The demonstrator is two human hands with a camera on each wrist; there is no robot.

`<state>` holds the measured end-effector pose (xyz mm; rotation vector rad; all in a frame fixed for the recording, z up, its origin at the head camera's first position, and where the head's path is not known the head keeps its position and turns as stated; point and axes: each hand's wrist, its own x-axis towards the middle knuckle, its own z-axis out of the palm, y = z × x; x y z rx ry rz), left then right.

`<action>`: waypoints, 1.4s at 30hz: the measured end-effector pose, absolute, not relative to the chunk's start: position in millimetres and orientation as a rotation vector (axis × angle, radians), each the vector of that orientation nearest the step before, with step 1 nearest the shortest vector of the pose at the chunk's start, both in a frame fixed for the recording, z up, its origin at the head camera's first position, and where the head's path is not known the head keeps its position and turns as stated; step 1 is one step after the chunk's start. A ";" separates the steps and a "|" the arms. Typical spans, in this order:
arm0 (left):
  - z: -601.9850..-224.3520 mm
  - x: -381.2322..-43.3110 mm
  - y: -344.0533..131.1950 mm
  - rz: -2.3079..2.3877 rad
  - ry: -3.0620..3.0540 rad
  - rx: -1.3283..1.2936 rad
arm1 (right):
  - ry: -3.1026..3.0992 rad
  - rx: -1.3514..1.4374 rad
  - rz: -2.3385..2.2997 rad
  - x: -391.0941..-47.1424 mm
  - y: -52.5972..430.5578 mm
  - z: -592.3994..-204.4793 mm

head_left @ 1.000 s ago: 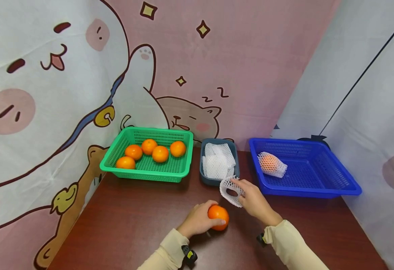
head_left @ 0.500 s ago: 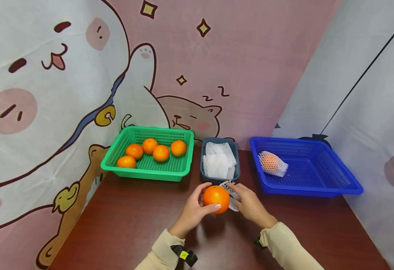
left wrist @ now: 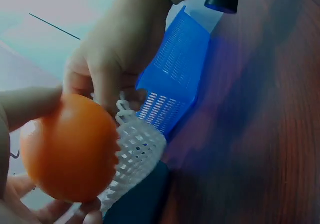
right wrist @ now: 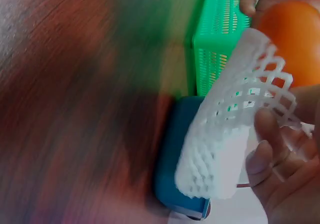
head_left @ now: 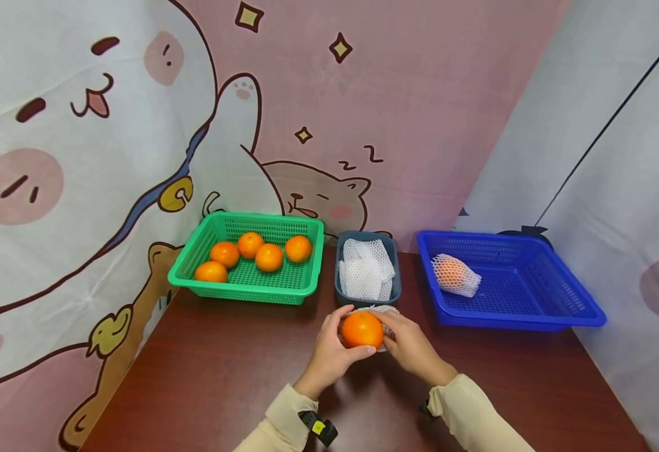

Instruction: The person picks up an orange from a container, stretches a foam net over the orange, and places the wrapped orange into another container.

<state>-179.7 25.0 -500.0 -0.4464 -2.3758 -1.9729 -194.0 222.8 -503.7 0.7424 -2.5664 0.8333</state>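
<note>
My left hand (head_left: 328, 355) grips a bare orange (head_left: 362, 331) above the table, thumb at the front and fingers behind it. Beside it, my right hand (head_left: 415, 346) pinches a white foam net sleeve (right wrist: 220, 124) by its open end. In the left wrist view the net (left wrist: 137, 149) lies against the orange's side with its mouth at the fruit. Most of the sleeve is hidden behind the orange and right fingers in the head view.
A green basket (head_left: 239, 290) with several oranges (head_left: 268, 257) stands at back left. Foam nets (head_left: 363, 276) fill a small dark teal bin (head_left: 342, 298) at the middle. A blue basket (head_left: 510, 317) at right holds one netted orange (head_left: 450, 274).
My left hand has lifted the orange up and away from the table. My right hand has drawn the foam net in against the orange's right side.
</note>
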 end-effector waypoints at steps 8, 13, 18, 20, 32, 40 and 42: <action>-505.5 -182.7 25.7 -1.841 -2.602 -0.244 | -2.463 0.683 0.954 -193.3 218.7 -505.8; -510.1 -186.1 23.5 -1.842 -2.674 -0.270 | -2.404 0.572 1.070 -194.6 211.6 -508.4; -513.5 -185.4 22.0 -1.756 -2.675 -0.272 | -2.316 0.469 1.096 -194.3 204.4 -510.4; -515.0 -185.0 22.3 -1.733 -2.645 -0.268 | -2.282 0.427 1.035 -193.1 201.6 -509.7; -520.3 -185.4 20.3 -2.093 -2.351 -0.397 | -2.088 0.486 1.137 -179.3 180.6 -507.3; -513.0 -185.3 13.3 -2.563 -2.072 -0.435 | -2.044 0.365 1.243 -178.1 178.4 -495.7; -513.6 -186.6 13.7 -2.545 -2.049 -0.406 | -2.029 0.367 1.309 -173.8 175.5 -487.7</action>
